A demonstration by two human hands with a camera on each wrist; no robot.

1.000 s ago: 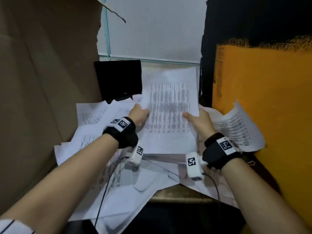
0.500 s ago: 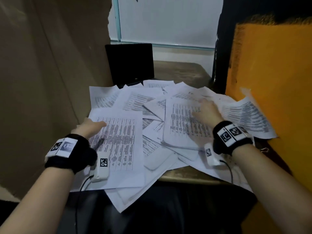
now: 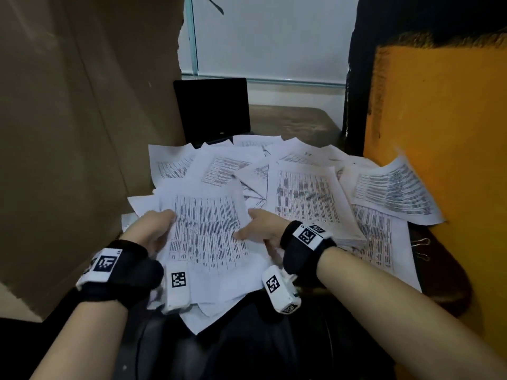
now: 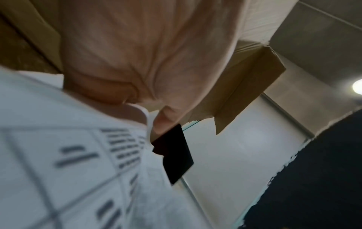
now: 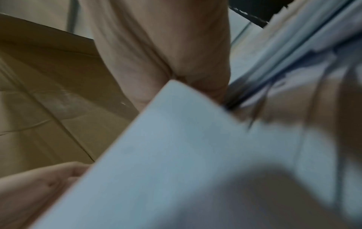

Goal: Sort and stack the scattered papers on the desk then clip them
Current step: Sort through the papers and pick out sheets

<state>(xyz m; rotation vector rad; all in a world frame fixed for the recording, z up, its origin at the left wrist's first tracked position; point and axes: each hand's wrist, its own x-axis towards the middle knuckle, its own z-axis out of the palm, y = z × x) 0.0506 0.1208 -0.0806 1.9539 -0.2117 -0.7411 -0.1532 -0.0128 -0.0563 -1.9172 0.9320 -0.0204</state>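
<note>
The left hand [image 3: 152, 229] grips the left edge of a printed sheet [image 3: 211, 237], thumb on top and fingers [image 4: 166, 122] curled beneath, as the left wrist view shows skin pressed against the paper's edge. The right hand [image 3: 263, 229] grips the same sheet at its right edge, thumb lying on the print and the other fingers tucked under; the right wrist view is blurred, but the palm [image 5: 166, 54] meets the white corner of the sheet there. The sheet sits at the near left of the bench [image 3: 296, 119], on top of other loose papers that jut past the near edge. To its right lies a thicker stack [image 3: 310, 198] with squared edges, and beyond that a sheet [image 3: 395, 193] curls up against the orange panel [image 3: 439, 133]. More papers [image 3: 219, 165] fan out behind, overlapping at different angles. A black screen [image 3: 211, 108] stands upright at the back, just behind the papers. Brown cardboard [image 3: 82, 119] walls the left side. Two wire clips [image 3: 421, 246] lie on the dark surface near the right edge of the papers.
</note>
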